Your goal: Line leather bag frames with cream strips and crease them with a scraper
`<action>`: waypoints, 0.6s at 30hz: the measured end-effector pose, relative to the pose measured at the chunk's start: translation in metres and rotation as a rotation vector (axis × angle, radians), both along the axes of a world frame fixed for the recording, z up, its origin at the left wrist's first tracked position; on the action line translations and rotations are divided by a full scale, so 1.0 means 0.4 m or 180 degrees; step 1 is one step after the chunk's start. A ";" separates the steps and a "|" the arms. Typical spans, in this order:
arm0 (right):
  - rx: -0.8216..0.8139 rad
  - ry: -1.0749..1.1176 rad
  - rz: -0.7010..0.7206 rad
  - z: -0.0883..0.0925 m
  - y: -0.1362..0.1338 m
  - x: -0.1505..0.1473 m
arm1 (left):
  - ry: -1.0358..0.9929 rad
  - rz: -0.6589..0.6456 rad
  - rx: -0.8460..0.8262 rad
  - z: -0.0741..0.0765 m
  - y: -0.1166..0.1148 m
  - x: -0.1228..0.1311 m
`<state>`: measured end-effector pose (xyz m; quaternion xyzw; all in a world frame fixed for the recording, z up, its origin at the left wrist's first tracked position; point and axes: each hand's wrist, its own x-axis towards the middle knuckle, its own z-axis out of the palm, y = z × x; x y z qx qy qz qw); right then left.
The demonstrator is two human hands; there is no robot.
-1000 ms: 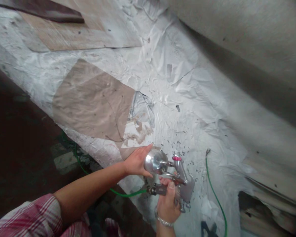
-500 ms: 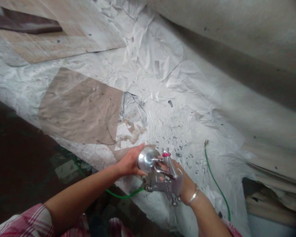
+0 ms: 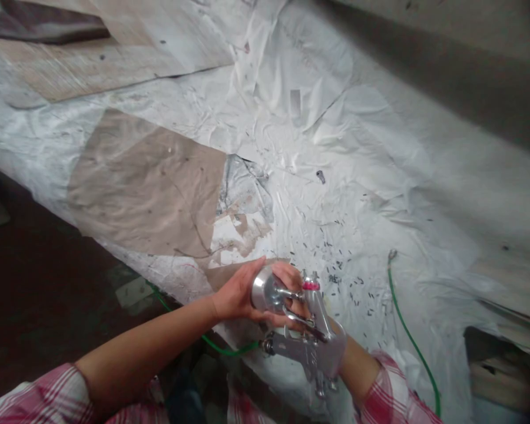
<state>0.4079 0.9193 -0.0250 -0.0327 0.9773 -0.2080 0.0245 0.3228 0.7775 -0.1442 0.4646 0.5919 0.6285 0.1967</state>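
A silver spray gun (image 3: 329, 344) with a shiny metal cup (image 3: 268, 288) lies on its side between my hands, low over the sheet. My left hand (image 3: 236, 296) is closed round the cup's outer end, thumb and fingers on its sides. From behind the gun, the fingers of my right hand (image 3: 288, 274) curl onto the cup near its neck; the gun body hides much of that palm. A pink-red ring (image 3: 310, 286) marks the gun's nozzle end. A green hose (image 3: 229, 353) joins the fitting at the handle.
Wrinkled whitish sheeting (image 3: 362, 141) covers the work surface, with a brown patch (image 3: 145, 182) on the left. Small dark bits (image 3: 333, 278) lie scattered beyond the gun. Another green hose (image 3: 408, 327) runs along the right. A wooden board (image 3: 159, 65) and dark strip (image 3: 44, 23) lie far left.
The gun and both hands have shifted slightly right in view. My right fingers have come further round the cup, and that wrist's bracelet is now hidden. The view has shifted too.
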 end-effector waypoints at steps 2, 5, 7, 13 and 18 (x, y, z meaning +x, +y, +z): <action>-0.0068 0.0086 -0.0134 -0.010 -0.005 0.009 | -0.0015 -0.0038 -0.0106 -0.001 -0.001 0.003; -0.0129 0.0174 -0.0474 -0.019 -0.023 0.021 | -0.0038 -0.0074 -0.0238 0.007 -0.002 0.000; -0.0149 0.0348 -0.0819 -0.032 -0.046 0.028 | -0.0039 -0.0112 -0.0253 0.015 -0.001 -0.003; 0.0182 0.0932 -0.2147 -0.090 -0.139 0.038 | 0.0013 -0.0023 -0.0196 0.030 0.001 0.000; 0.0432 0.0680 -0.2219 -0.064 -0.166 0.034 | 0.0253 -0.0361 -0.0271 0.036 -0.012 -0.040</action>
